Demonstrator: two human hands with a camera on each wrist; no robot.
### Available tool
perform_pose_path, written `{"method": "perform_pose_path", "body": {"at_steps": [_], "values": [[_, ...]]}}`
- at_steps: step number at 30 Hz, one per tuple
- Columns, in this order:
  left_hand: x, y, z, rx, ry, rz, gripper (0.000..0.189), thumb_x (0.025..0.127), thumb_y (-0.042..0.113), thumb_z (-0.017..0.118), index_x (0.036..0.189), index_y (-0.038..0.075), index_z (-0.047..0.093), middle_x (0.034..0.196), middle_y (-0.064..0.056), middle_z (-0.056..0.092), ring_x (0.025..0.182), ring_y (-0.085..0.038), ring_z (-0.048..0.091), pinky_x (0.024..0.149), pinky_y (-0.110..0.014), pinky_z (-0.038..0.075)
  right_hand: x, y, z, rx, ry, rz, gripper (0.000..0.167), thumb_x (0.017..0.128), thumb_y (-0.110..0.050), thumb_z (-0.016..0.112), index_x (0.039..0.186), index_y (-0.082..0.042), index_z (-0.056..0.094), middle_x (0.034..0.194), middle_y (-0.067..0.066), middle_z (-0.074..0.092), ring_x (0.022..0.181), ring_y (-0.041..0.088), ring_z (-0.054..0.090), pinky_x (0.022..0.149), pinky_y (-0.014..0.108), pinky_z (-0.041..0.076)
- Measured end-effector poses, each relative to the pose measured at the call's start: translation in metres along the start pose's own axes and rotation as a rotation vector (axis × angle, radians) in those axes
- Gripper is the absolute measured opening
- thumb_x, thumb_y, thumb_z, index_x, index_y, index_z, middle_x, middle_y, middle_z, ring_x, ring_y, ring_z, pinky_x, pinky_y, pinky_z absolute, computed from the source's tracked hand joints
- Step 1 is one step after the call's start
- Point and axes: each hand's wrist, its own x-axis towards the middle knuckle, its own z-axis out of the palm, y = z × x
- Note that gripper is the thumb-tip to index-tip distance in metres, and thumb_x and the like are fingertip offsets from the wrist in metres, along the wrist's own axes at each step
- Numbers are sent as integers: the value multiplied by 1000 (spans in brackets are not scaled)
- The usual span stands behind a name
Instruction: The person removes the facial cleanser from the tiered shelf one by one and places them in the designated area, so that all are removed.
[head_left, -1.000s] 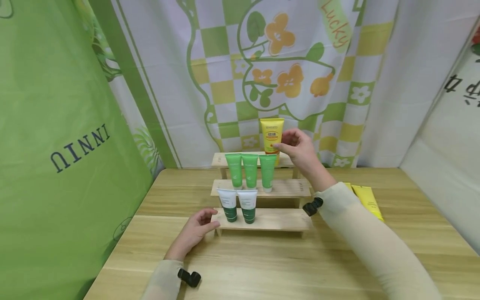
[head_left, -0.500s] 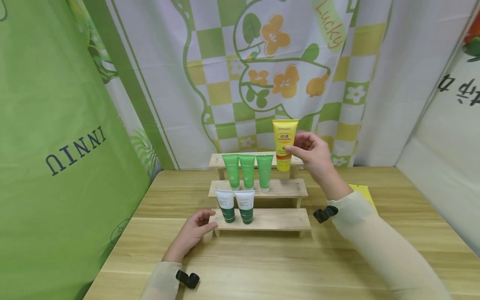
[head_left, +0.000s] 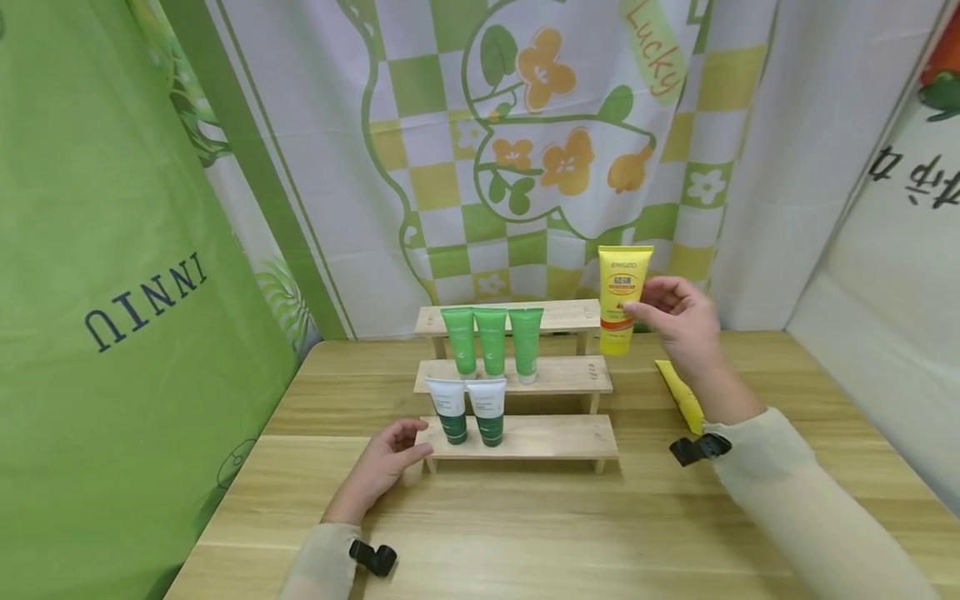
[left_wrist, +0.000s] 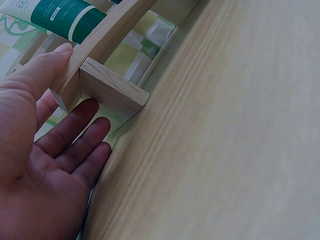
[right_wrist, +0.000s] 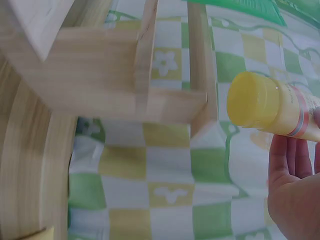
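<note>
My right hand (head_left: 688, 325) pinches a yellow squeeze tube (head_left: 619, 292) by its side, cap down. The tube is in the air beside the right end of the top step of a three-tier wooden display stand (head_left: 558, 435). In the right wrist view its yellow cap (right_wrist: 250, 100) is apart from the stand. My left hand (head_left: 384, 462) holds the left end of the lowest step, with the thumb on the board's edge in the left wrist view. Two white-and-green tubes (head_left: 487, 410) stand on that step. Three green tubes (head_left: 491, 340) occupy the left part of the middle step.
Another yellow tube (head_left: 680, 396) lies on the wooden table (head_left: 510, 533) to the right of the stand, partly behind my right wrist. A patterned curtain (head_left: 420, 100) hangs close behind the stand, and a green cloth (head_left: 135, 400) hangs at the left.
My right hand has carried the yellow tube rightwards and slightly down, from above the top step to past its right end. The left hand has stayed at the lowest step.
</note>
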Motion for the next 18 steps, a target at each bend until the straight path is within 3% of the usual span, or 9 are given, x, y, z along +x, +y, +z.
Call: {"method": "perform_pose_path", "body": {"at_steps": [7,12,18], "values": [[3,1,1,1,0,1,33,89,19,75,119,9,65,111,-5,64,103,-22,54,93,-40,42,-8,2,-36,88,61,-40,26,82,9,74,104,1,63,94,2,69,89,12,63,75,19,52],[3,2,1,6,-3,-5,33,89,18,74,119,8,65,112,-6,64,103,-21,55,93,-40,42,-14,4,-63,90,117,29,25,82,8,75,102,-2,64,91,-1,70,86,9,64,74,18,52],[0,2,1,3,5,-6,33,89,16,74,119,6,65,112,-6,64,102,-22,55,92,-39,42,-23,14,-100,15,178,102,24,82,4,77,102,-4,66,89,-5,72,84,5,65,71,15,51]]}}
